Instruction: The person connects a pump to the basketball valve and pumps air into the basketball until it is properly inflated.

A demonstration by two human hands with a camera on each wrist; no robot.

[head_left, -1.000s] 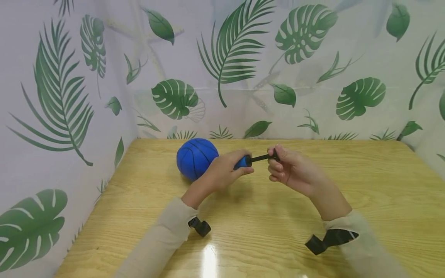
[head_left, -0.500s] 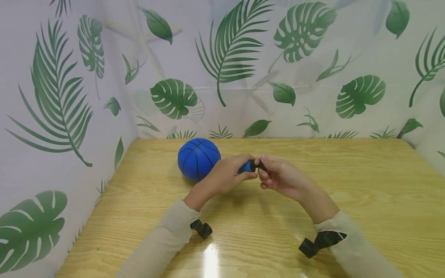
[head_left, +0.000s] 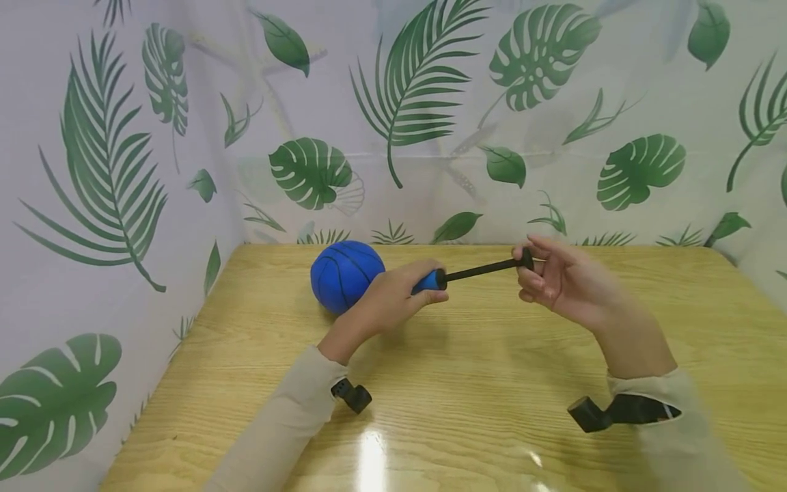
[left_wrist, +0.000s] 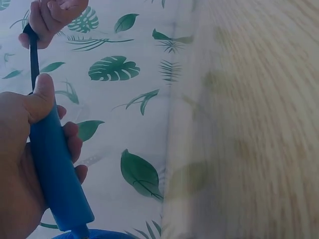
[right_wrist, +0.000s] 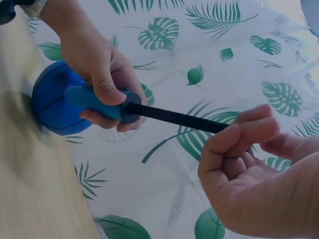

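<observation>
one hand [head_left: 393,301] grips a smooth cylindrical pump [left_wrist: 59,164].

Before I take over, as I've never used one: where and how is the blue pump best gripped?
Probably round the thick barrel of the blue pump, where the left hand grips it, coming from the near side: it is a straight cylinder held crosswise, with the blue ball at its left end. The thin black rod looks a poorer hold.
</observation>
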